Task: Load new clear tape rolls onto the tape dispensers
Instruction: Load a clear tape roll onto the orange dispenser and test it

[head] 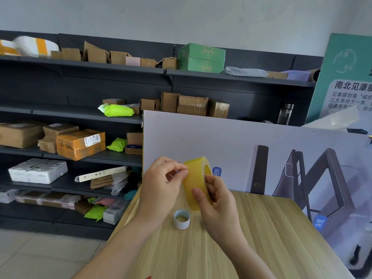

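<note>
Pale wood-grain laminate is seen on the table (251, 248), above which the tape roll (196, 184) is held on its edge. Directly below the tape roll, a small bare core (182, 219) of white card is stood on end on the table, between the two wrists. The roll is a wide, glossy, yellow-tinted translucent ring. It is gripped by the right hand (218, 202), with the thumb laid on its outer face and the fingers curled round its far side. Its left edge is pinched by the left hand (161, 184) between thumb and forefinger. Just behind the tape roll, a large smooth printed board (261, 141) is propped along the table's far edge, and the shelves behind it are partly hidden. Farther behind and to the left of the roll, dark metal shelving (80, 115) is loaded with brown cardboard boxes (80, 143), lime-green mailers (116, 110) and a white foam block (38, 171). A green carton (201, 57) is set on the top shelf.
</note>
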